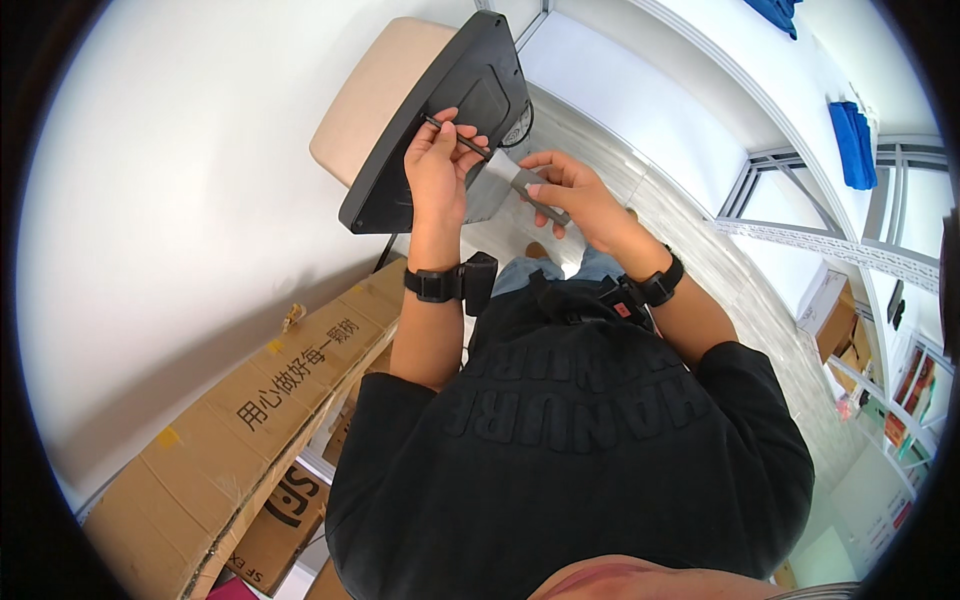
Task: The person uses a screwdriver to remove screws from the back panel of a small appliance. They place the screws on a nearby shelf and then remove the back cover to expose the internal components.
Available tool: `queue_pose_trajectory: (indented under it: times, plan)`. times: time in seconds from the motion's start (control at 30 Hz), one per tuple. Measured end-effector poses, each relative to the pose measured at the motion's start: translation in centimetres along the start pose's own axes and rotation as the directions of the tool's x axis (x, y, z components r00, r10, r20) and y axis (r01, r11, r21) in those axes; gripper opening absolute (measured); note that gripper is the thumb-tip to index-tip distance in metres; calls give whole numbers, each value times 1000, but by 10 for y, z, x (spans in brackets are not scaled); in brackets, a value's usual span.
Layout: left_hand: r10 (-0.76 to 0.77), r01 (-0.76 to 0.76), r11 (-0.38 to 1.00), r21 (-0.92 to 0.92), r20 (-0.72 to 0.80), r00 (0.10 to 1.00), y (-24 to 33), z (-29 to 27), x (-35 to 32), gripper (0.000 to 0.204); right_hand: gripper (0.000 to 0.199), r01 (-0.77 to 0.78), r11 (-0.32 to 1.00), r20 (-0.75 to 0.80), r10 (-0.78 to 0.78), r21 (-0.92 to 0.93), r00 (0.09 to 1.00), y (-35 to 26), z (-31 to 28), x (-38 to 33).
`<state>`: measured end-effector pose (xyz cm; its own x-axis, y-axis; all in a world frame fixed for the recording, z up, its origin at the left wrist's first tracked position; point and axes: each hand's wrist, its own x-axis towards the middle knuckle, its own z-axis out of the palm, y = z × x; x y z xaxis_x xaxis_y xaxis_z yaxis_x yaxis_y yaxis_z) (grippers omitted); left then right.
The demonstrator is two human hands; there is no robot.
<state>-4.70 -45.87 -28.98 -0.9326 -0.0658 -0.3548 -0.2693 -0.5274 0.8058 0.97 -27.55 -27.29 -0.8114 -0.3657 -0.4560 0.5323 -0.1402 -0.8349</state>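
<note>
A beige, rounded housing (380,85) with a flat black base panel (487,65) stands tilted against the white wall, the panel facing me. My right hand (580,200) is closed around the thick grey handle of a screwdriver (520,180). Its long dark shaft points up and left, toward the panel. My left hand (438,170) lies over the panel with thumb and fingers pinching that shaft near its far end. I cannot make out whether the tip sits in a screw. Small screw holes show near the panel's corners.
A long cardboard box (250,400) runs along the wall at the left, with another carton (275,525) below it. A black cord (522,128) loops beside the panel. Grey-framed white shelving (800,215) lines the right side, across a pale wood-look floor (690,260).
</note>
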Motion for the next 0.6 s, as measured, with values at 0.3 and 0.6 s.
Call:
queue_pose_trajectory:
  times: [0.3,0.6]
  plan:
    - [36,-38,998,58,34,999,-5,-8,2,21,37,7,992,16,-9,129,1000,2,-1,0]
    - [-6,6,1000,3,43,999,2,-2,0,21,38,51,995,17,-52,86,998,6,-1,3]
